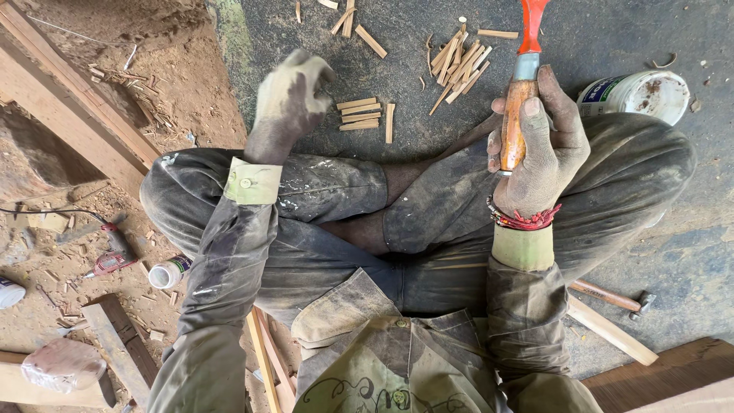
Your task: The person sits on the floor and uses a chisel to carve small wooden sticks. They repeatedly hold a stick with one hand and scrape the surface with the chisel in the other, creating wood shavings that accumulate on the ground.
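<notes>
Seated cross-legged on the ground, knees spread; lap and dusty trousers [336, 229] nearest the camera, so the work sits just ahead of the shins, within reach of both arms.

Right hand [539, 153]: fingers wrapped fully round the wooden handle of a chisel [520, 92], thumb laid up along the handle. Tool stands upright over the right knee, its orange end pointing away from the body; the far end runs out of frame, so I cannot tell what it meets. Firm fist grip reads as control of a tool held on end. Red thread band at the wrist.

Left hand [290, 95]: raised above the left knee, fingers curled loosely inward, half closed. It seems to hold nothing, though the inside of the palm is hidden.

Just past the left hand, a small row of cut wood sticks [359, 113] laid side by side on the dark floor, one more set crosswise beside it. Neat order suggests sorted pieces kept close.

Further out, a loose heap of wood slivers [459, 61], scattered, likely offcuts.

Right of the chisel, a white plastic bucket [638, 93] on its side.

Behind the right hip, a hammer [612, 297] lying flat. Off to the left on sawdust, a red power drill [115, 256] and planks [76, 84].
</notes>
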